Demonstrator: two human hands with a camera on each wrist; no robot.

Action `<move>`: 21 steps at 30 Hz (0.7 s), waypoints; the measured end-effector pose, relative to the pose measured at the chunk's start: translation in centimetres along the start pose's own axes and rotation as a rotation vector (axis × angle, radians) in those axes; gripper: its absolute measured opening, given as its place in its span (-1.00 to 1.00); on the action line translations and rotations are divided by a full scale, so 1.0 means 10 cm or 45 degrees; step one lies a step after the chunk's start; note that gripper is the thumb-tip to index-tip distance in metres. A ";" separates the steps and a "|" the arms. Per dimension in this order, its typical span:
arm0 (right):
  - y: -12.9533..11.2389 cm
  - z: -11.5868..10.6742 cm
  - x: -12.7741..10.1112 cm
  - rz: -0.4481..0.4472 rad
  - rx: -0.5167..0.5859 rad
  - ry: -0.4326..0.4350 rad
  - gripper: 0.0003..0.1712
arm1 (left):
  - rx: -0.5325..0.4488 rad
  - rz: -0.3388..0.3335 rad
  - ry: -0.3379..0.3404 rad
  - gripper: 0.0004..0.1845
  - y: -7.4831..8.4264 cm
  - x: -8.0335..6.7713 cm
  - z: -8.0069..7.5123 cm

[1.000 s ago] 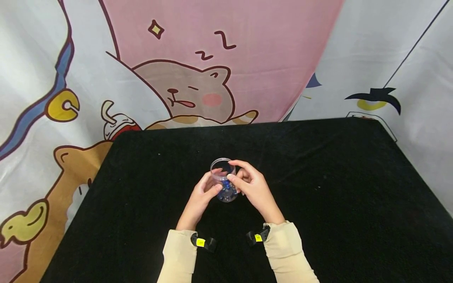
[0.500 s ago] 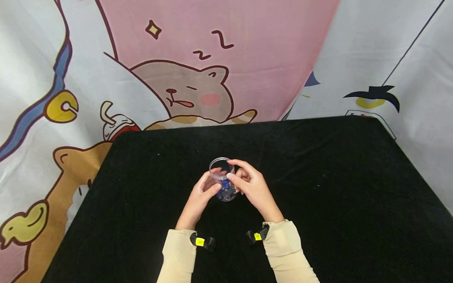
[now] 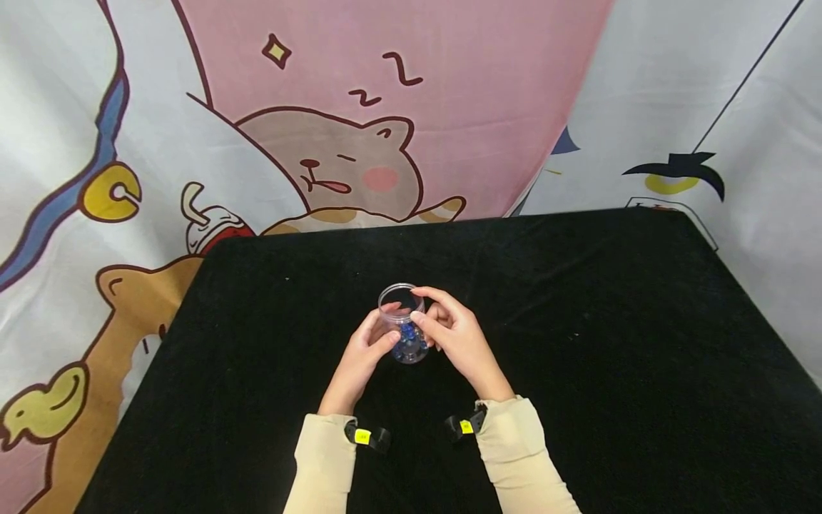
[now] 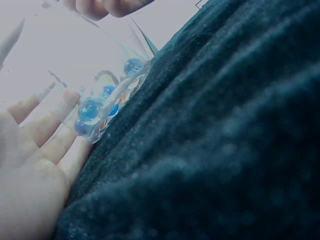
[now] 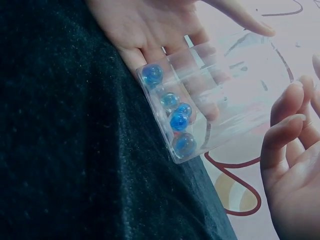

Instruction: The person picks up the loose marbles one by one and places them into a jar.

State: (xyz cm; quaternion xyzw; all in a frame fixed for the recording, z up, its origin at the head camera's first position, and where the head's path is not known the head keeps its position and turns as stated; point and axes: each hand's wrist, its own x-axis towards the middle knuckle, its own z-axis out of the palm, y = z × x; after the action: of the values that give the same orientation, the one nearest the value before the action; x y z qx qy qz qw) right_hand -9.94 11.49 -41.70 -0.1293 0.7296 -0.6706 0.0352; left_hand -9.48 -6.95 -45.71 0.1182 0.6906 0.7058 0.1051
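Note:
A small clear plastic jar (image 3: pixel 399 311) stands open-topped on the black table (image 3: pixel 578 321), with several blue marbles (image 3: pixel 407 350) at its bottom. My left hand (image 3: pixel 363 351) cups the jar from the left, thumb on its near side and fingers behind it. My right hand (image 3: pixel 457 341) is at the jar's right, with thumb and index finger at the rim and the other fingers curled just off the wall. The right wrist view shows the jar (image 5: pixel 220 95), the marbles (image 5: pixel 179 121) and the left palm (image 5: pixel 140 25) behind them. The left wrist view shows the marbles (image 4: pixel 91 109) through the jar's base.
A cartoon-printed cloth backdrop (image 3: pixel 359 164) hangs behind and beside the table. Black velvet stretches to the right of the hands (image 3: pixel 642 357) and toward the far edge (image 3: pixel 449 228). Both wrists wear black straps with yellow tags (image 3: pixel 362 436).
Nothing has visibly changed apart from a slight shift of the head view. Both hands stay on the jar.

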 end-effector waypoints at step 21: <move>0.05 -0.03 0.02 -0.011 0.060 -0.008 -0.59 | -0.026 0.010 0.018 -0.53 -0.22 0.08 -0.05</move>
State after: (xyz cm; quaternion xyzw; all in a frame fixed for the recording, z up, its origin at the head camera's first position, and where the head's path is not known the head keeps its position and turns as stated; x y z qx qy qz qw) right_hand -10.29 11.76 -42.09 -0.1338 0.7128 -0.6874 0.0377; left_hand -10.42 -7.14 -47.91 0.1147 0.6837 0.7140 0.0987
